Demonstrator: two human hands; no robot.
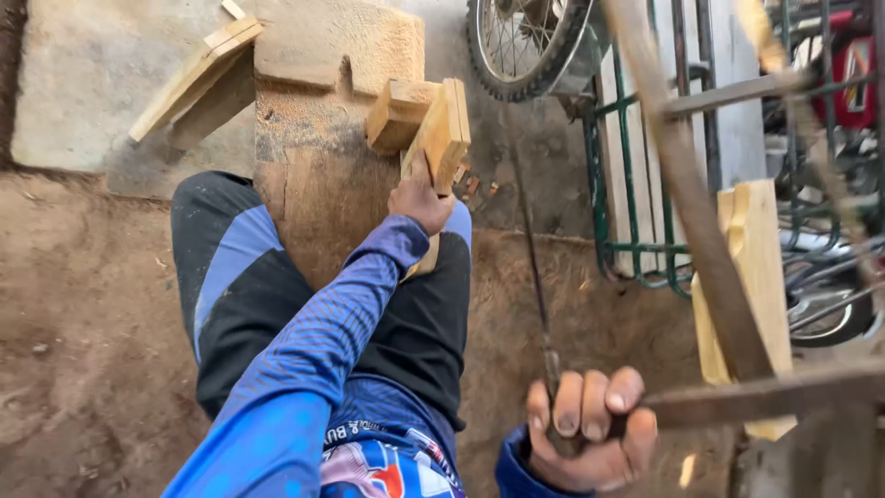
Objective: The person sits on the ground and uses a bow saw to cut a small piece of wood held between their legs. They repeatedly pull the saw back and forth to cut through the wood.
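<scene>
pale wood piece (441, 138) | tilted on edge on chopping block | thin saw blade (537, 277) | upright, beside it

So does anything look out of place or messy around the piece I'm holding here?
Yes. Sawdust lies thick over the wooden block beside the piece your left hand steadies, and a loose board leans askew off the block's far corner. Your right hand grips a saw frame.

— What's lying about over there?
— A spoked wheel (527, 44) by a green metal grille (636, 184), a red motorbike (853, 83) behind, loose planks (198, 78) leaning on concrete, dirt floor (83, 314).
</scene>
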